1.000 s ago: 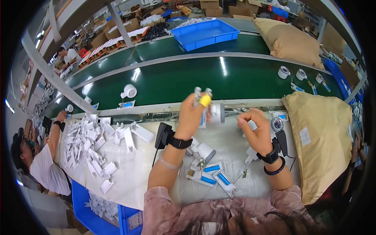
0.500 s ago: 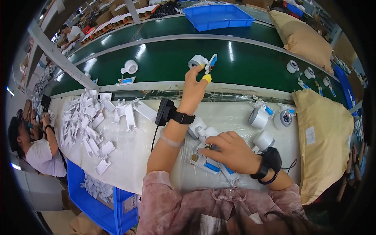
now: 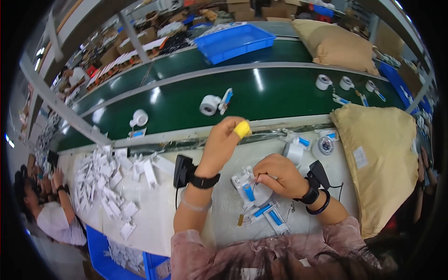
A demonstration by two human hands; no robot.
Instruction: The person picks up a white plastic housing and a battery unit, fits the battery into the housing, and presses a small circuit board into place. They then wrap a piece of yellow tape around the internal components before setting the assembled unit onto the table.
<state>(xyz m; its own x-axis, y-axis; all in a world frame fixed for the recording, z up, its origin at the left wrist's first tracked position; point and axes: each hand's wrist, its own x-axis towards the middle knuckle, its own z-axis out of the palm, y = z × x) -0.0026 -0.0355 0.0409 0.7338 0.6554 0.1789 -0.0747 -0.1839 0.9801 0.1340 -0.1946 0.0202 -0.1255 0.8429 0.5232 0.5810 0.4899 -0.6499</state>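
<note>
Round white unit (image 3: 209, 105), in the left hand (image 3: 222, 143) a second back, now lies on the green belt (image 3: 284, 91); that hand has withdrawn, its grip curled, cannot tell whether pressed together. Right hand (image 3: 283, 175) pinches thin wires (image 3: 255, 180) at a white blue-celled part (image 3: 249, 191) over the tabletop (image 3: 156, 207); tan sack (image 3: 385, 163) farther right.

We see that the left hand (image 3: 220, 144), which held a round white unit (image 3: 210, 105) with a blue-striped piece a second ago, has let it go. That unit now lies by itself on the green belt (image 3: 275, 88), and the hand has drawn back toward us. Our right hand (image 3: 280, 176), earlier raised and apart from the parts, now pinches a thin wire (image 3: 255, 178) beside a blue-striped white part (image 3: 248, 192).
</note>
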